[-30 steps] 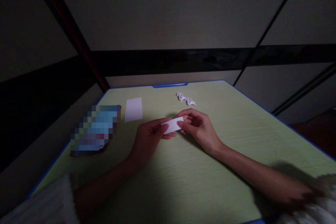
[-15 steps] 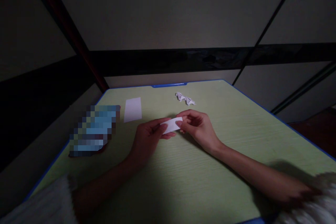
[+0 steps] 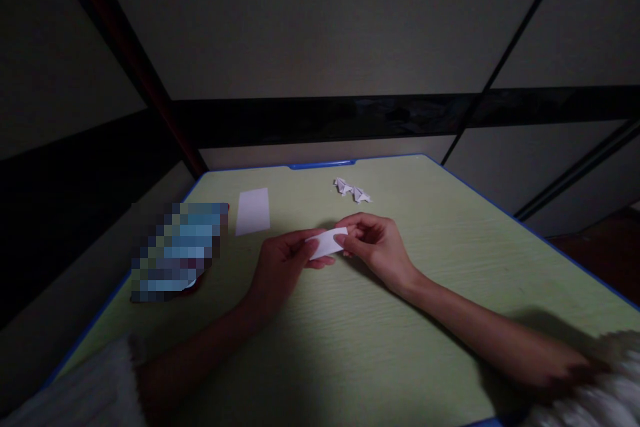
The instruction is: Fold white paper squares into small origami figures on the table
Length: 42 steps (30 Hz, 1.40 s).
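Note:
Between my two hands, above the middle of the table, is a small white strip of folded paper (image 3: 327, 243). My left hand (image 3: 285, 267) pinches its left end, thumb on top and fingers underneath. The right end is pinched by my right hand (image 3: 383, 247), its thumb on the upper face and the other fingers curled behind. Beyond my hands lie two small folded paper figures (image 3: 351, 190), side by side and close together. A flat white sheet of paper (image 3: 253, 211) rests to the left of them.
The light green table (image 3: 380, 360) has a blue rim and a blue handle-like strip (image 3: 323, 164) at its far edge. A pixelated bluish object with a dark red edge (image 3: 185, 250) lies at the left. Behind the table stand panels with a black band (image 3: 300, 121).
Almost nothing differs. The whole view has shifted down very slightly, and both hands keep their pinch on the folded paper.

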### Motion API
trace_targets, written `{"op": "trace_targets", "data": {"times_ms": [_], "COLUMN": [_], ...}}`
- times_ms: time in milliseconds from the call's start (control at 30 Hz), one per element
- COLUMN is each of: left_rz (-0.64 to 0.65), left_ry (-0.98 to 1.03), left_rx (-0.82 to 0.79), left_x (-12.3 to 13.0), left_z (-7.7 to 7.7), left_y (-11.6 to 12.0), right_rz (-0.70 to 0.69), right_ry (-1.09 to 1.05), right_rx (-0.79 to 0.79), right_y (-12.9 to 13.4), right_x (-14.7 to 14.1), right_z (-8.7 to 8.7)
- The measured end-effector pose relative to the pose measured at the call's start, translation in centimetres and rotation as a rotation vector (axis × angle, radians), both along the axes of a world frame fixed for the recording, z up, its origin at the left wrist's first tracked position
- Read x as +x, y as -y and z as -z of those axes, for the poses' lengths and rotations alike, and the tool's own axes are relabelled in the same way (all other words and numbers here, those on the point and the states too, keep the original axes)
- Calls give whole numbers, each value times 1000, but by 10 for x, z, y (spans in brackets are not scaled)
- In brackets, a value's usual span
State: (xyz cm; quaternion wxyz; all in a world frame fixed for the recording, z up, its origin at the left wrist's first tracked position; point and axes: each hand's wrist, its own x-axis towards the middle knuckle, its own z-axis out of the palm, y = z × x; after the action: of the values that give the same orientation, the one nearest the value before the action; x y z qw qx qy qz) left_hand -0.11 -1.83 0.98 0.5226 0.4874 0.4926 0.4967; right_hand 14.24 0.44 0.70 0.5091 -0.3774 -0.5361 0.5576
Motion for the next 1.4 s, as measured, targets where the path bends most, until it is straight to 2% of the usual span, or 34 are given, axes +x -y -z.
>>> {"op": "trace_targets", "data": {"times_ms": [167, 433, 567, 700, 833, 933, 1133, 1400], "left_rz": [13, -42, 26, 108, 145, 177, 168, 180], "left_ry": [-7, -118, -166, -237, -297, -305, -302, -316], "left_rx": [25, 100, 98, 88, 73, 57, 66, 36], "left_x": [0, 1, 2, 3, 3, 3, 0, -1], "left_z": [0, 0, 1, 0, -3, -5, -4, -2], "left_y": [1, 1, 3, 4, 4, 3, 4, 3], "right_rz": [18, 87, 107, 32, -75, -107, -224, -197], "right_ry": [4, -19, -44, -67, -79, -92, 4, 90], "right_rx": [11, 114, 113, 62, 16, -14, -109, -66], "right_y": [2, 3, 4, 4, 5, 4, 2, 1], "right_x": [0, -1, 0, -1, -2, -2, -2, -1], "right_z": [-1, -4, -5, -5, -3, -2, -1, 3]}}
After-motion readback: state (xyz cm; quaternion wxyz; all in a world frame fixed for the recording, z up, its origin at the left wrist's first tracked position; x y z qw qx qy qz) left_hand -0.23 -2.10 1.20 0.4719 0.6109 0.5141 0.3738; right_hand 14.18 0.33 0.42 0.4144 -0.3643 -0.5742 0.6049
